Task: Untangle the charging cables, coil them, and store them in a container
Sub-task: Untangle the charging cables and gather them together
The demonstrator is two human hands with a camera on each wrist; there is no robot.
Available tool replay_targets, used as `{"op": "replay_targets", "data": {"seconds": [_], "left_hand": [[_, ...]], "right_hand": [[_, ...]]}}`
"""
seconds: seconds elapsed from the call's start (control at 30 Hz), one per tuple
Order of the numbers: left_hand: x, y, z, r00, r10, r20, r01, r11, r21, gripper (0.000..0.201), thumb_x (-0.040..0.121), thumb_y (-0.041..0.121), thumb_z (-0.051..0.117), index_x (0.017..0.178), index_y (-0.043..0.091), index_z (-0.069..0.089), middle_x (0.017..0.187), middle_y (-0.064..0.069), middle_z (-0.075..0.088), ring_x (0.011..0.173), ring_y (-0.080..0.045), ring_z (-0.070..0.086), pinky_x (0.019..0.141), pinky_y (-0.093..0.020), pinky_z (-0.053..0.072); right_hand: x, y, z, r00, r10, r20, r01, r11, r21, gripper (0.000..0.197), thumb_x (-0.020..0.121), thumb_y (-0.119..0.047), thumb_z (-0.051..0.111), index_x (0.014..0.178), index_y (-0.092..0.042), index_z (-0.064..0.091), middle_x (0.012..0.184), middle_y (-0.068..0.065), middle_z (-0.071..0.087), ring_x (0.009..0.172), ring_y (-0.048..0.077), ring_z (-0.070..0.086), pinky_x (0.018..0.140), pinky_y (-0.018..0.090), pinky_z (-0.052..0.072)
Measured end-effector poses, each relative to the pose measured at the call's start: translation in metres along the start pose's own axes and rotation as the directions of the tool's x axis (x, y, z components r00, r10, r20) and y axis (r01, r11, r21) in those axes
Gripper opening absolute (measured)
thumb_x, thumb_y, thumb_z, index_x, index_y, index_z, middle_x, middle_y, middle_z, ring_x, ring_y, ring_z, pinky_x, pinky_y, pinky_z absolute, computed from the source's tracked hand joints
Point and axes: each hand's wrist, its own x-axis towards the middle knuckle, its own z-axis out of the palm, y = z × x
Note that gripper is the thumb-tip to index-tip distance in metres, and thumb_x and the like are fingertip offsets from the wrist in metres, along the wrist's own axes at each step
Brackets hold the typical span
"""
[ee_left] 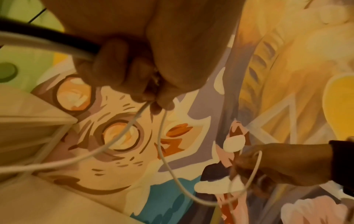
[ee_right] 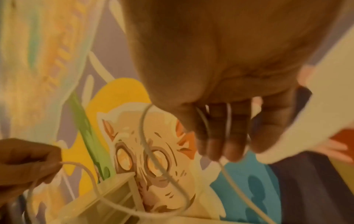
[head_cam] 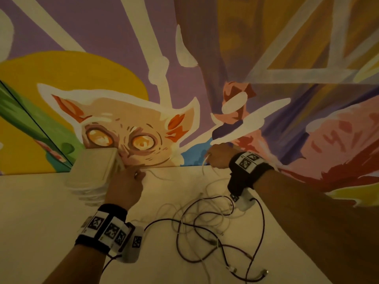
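Observation:
My left hand (head_cam: 139,174) pinches a thin white charging cable (head_cam: 156,177) just above the table, next to the white container (head_cam: 92,167). The left wrist view shows finger and thumb of that left hand (ee_left: 153,103) closed on the white cable (ee_left: 166,159), which sags in a loop toward my right hand (ee_left: 268,166). My right hand (head_cam: 211,158) is raised near the wall, with loops of the same white cable (ee_right: 145,136) wound around its curled fingers (ee_right: 220,133). A tangle of dark and white cables (head_cam: 205,228) lies on the table below both hands.
The white table (head_cam: 41,222) meets a painted mural wall (head_cam: 143,130) just behind the hands. The container stands against that wall at the left. Loose connector ends (head_cam: 264,272) lie near the table's front right. The wrist cameras' dark leads run through the tangle.

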Motion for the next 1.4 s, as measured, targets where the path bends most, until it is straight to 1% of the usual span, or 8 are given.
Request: {"op": "replay_targets", "data": {"seconds": [0.23, 0.43, 0.53, 0.7, 0.83, 1.1, 1.27, 1.4], "left_hand": [[-0.006, -0.011, 0.019, 0.989, -0.105, -0.108, 0.076, 0.968, -0.241, 0.038, 0.095, 0.015, 0.054, 0.133, 0.011, 0.050, 0.103, -0.015, 0.066, 0.095, -0.034, 0.060, 0.077, -0.031, 0.035], [-0.007, -0.024, 0.049, 0.959, -0.244, 0.143, 0.279, 0.727, -0.628, 0.020, 0.097, 0.008, 0.045, 0.085, 0.018, 0.057, 0.069, -0.006, 0.045, 0.058, -0.019, 0.041, 0.054, -0.032, 0.036], [-0.011, -0.018, 0.061, 0.932, -0.257, 0.256, 0.360, 0.580, -0.731, 0.021, 0.097, -0.001, 0.040, 0.083, 0.008, 0.053, 0.069, -0.009, 0.041, 0.051, -0.015, 0.037, 0.049, -0.028, 0.033], [-0.022, -0.010, 0.075, 0.924, -0.174, 0.341, 0.376, 0.580, -0.723, 0.018, 0.099, 0.000, 0.038, 0.095, 0.003, 0.055, 0.071, -0.012, 0.052, 0.051, -0.015, 0.045, 0.053, -0.031, 0.040], [-0.026, -0.010, 0.075, 0.916, -0.120, 0.382, 0.370, 0.616, -0.695, 0.018, 0.099, 0.001, 0.038, 0.096, 0.006, 0.056, 0.071, -0.011, 0.053, 0.053, -0.016, 0.045, 0.055, -0.033, 0.041], [-0.029, -0.018, 0.074, 0.906, -0.117, 0.406, 0.386, 0.619, -0.684, 0.017, 0.099, 0.000, 0.039, 0.096, 0.004, 0.056, 0.071, -0.012, 0.050, 0.055, -0.018, 0.042, 0.053, -0.031, 0.039], [-0.030, -0.020, 0.068, 0.875, -0.129, 0.467, 0.462, 0.513, -0.724, 0.017, 0.098, 0.000, 0.042, 0.096, 0.003, 0.058, 0.073, -0.012, 0.046, 0.056, -0.018, 0.043, 0.054, -0.030, 0.039], [-0.025, -0.012, 0.058, 0.874, -0.115, 0.472, 0.484, 0.295, -0.823, 0.017, 0.098, -0.002, 0.041, 0.096, 0.003, 0.057, 0.079, -0.014, 0.053, 0.060, -0.019, 0.053, 0.058, -0.030, 0.048]], "right_hand": [[0.033, 0.003, 0.052, 0.986, -0.104, -0.129, 0.144, 0.921, 0.363, 0.054, 0.090, -0.004, 0.054, 0.139, -0.018, 0.036, 0.126, 0.013, 0.053, 0.111, 0.031, 0.055, 0.079, 0.028, 0.041], [0.047, 0.036, 0.128, 0.984, 0.179, 0.001, -0.171, 0.941, 0.290, 0.010, 0.086, -0.019, 0.050, 0.090, -0.021, 0.058, 0.109, 0.011, 0.063, 0.103, 0.032, 0.057, 0.077, 0.029, 0.042], [0.051, 0.037, 0.176, 0.978, 0.181, 0.102, -0.198, 0.958, 0.205, 0.023, 0.091, -0.027, 0.045, 0.101, -0.013, 0.061, 0.115, 0.014, 0.062, 0.105, 0.034, 0.057, 0.080, 0.032, 0.044], [0.049, 0.021, 0.235, 0.964, 0.238, 0.115, -0.263, 0.914, 0.310, 0.017, 0.095, -0.025, 0.043, 0.097, -0.017, 0.057, 0.113, 0.014, 0.065, 0.101, 0.031, 0.061, 0.086, 0.037, 0.051], [0.045, 0.026, 0.271, 0.942, 0.274, 0.196, -0.314, 0.923, 0.222, 0.049, 0.095, -0.039, 0.044, 0.140, -0.022, 0.038, 0.143, 0.006, 0.045, 0.127, 0.025, 0.047, 0.107, 0.040, 0.039], [0.018, 0.031, 0.254, 0.947, 0.183, 0.265, -0.243, 0.946, 0.216, 0.044, 0.093, -0.031, 0.054, 0.134, -0.015, 0.050, 0.137, 0.008, 0.054, 0.122, 0.025, 0.053, 0.099, 0.030, 0.043], [-0.012, 0.027, 0.178, 0.956, 0.036, 0.292, -0.101, 0.972, 0.211, 0.012, 0.081, -0.026, 0.059, 0.090, -0.020, 0.059, 0.100, 0.004, 0.063, 0.095, 0.022, 0.063, 0.068, 0.027, 0.049], [-0.043, 0.028, 0.098, 0.988, -0.140, -0.067, 0.155, 0.924, 0.351, 0.014, 0.081, -0.014, 0.062, 0.090, -0.022, 0.069, 0.081, -0.008, 0.070, 0.076, 0.006, 0.067, 0.071, 0.020, 0.053]]}}
